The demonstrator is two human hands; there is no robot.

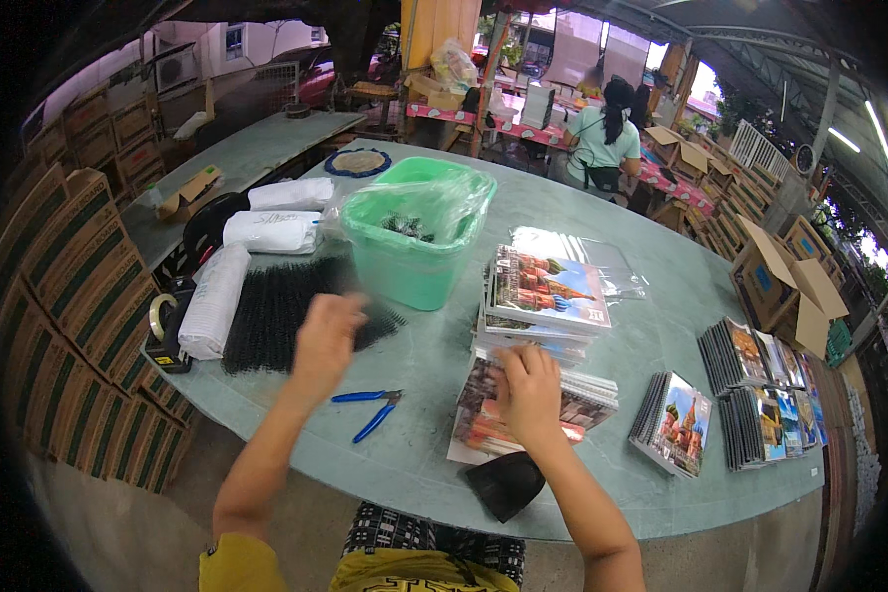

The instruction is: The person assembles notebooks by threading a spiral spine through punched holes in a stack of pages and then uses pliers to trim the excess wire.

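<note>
My left hand [326,331] hovers, blurred, over the row of black plastic binding coils [276,311] lying on the grey-green table [651,345]; I cannot tell if its fingers are open or closed. My right hand [530,387] lies flat and open, palm down, on the low stack of unbound printed colour pages [523,409] near the table edge before me. I judge the coils light, springy and easily tangled, best pinched at one end; the paper stack looks slippery, better held by its long sides
</note>
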